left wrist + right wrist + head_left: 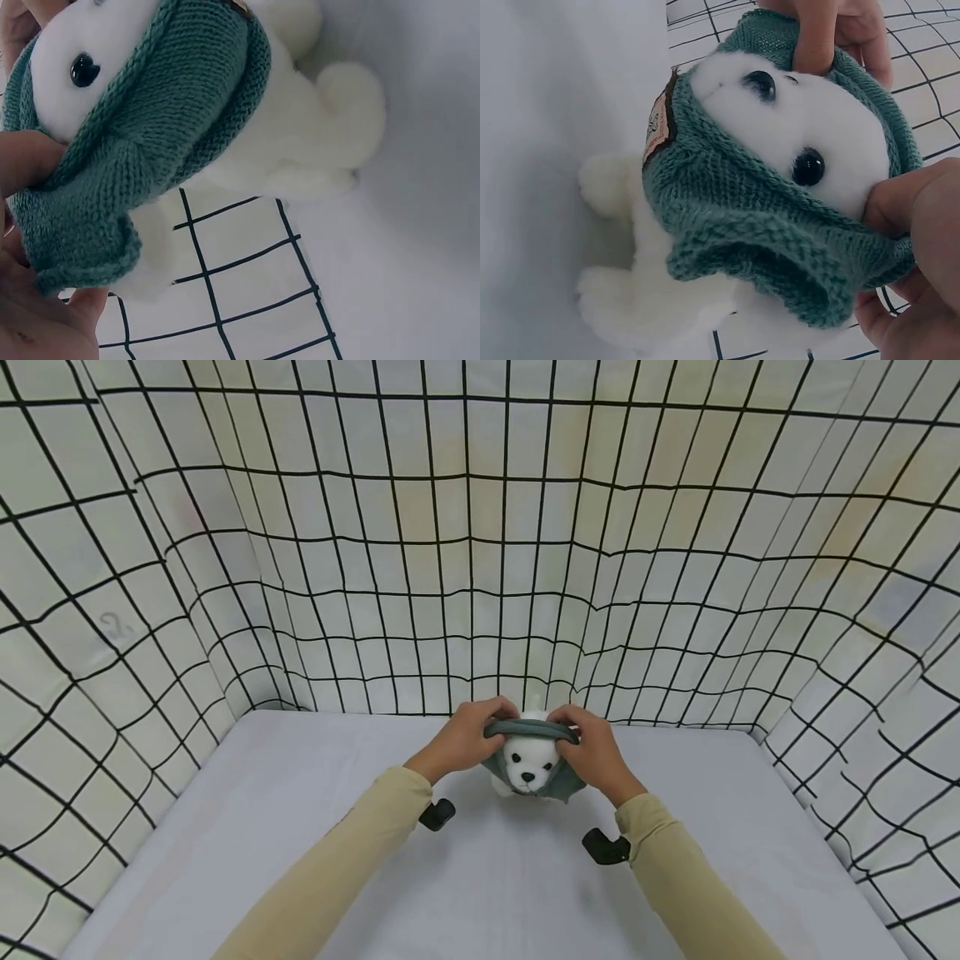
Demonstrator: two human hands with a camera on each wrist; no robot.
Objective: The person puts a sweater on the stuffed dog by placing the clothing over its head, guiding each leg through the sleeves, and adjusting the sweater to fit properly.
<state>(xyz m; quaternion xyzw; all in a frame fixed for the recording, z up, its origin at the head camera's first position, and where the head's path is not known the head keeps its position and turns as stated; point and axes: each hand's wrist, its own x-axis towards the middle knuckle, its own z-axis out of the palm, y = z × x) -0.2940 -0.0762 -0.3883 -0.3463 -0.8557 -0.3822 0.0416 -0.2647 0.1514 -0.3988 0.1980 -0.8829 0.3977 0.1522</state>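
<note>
A white plush dog (527, 766) stands facing me near the back of the white surface, wearing a green knitted garment (742, 187) with a small label (660, 131) at its front. The knit wraps round the face and covers the neck and chest, with the eyes and nose showing. My left hand (474, 737) pinches the knit's edge at one side of the head, thumb (30, 159) inside the opening. On the other side my right hand (596, 745) pinches the same edge. Between the hands the edge stretches in a band across the forehead. The dog's back is hidden.
The white tabletop (495, 893) is bounded by white walls with a black grid (465, 552) at the back and both sides. Black wrist-worn devices stick out under my left sleeve (360, 827) and right sleeve (690, 877).
</note>
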